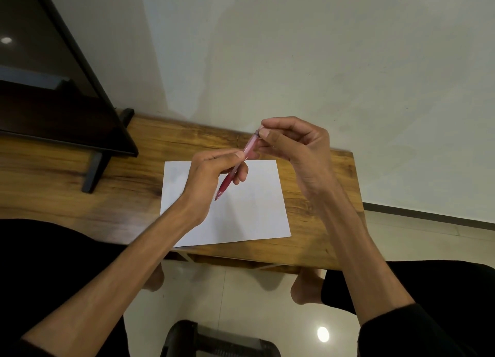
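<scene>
A red pen (227, 181) with a pale translucent upper barrel hangs tilted above a blank white sheet of paper (257, 209), its tip pointing down and to the left. My left hand (211, 177) grips the pen around its middle, fingers curled round the barrel. My right hand (292, 145) pinches the pen's top end between thumb and forefinger. The tip is above the paper and does not touch it.
The paper lies on a narrow wooden table (80, 190) set against a pale wall. A dark monitor (53, 88) on a black stand (93, 169) fills the table's left part. The table's right edge is near the paper. Tiled floor and my feet show below.
</scene>
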